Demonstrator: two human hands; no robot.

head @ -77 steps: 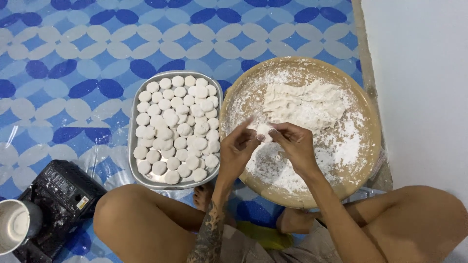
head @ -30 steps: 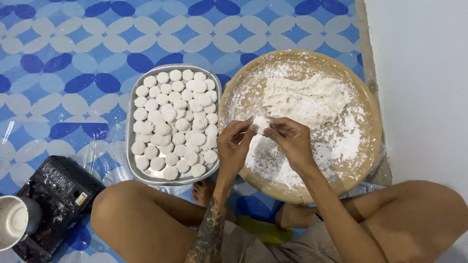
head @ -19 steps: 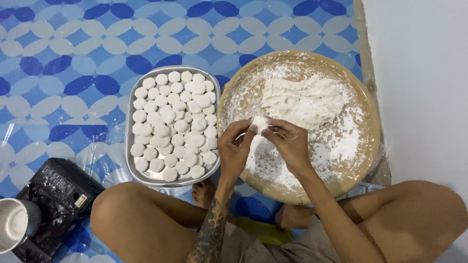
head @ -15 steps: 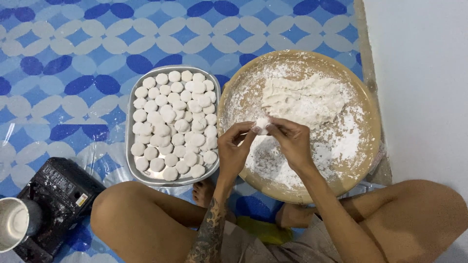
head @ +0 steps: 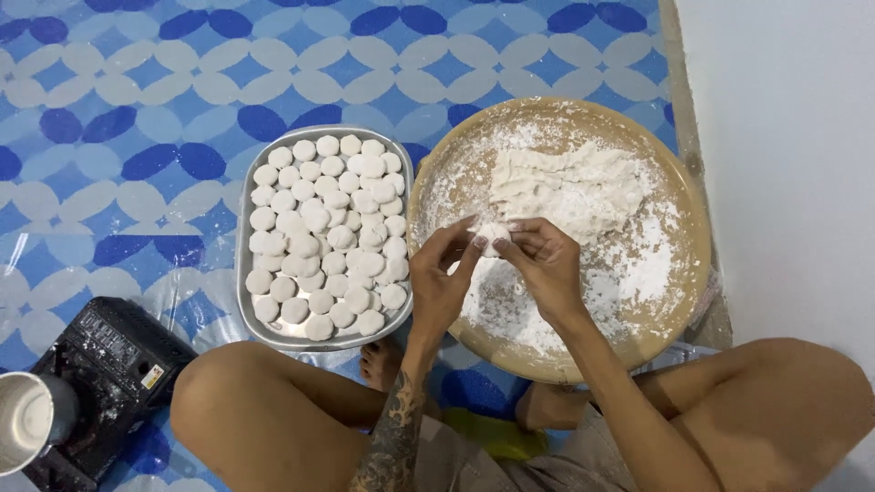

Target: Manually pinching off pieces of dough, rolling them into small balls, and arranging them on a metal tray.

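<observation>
White dough ball (head: 493, 239) sits pinched between the fingertips of the left hand (head: 439, 278) and the right hand (head: 547, 266), both closed on it, above the floured round tray (head: 693, 264). Just left stands a metal pan (head: 248, 239) of shaped pieces.
</observation>
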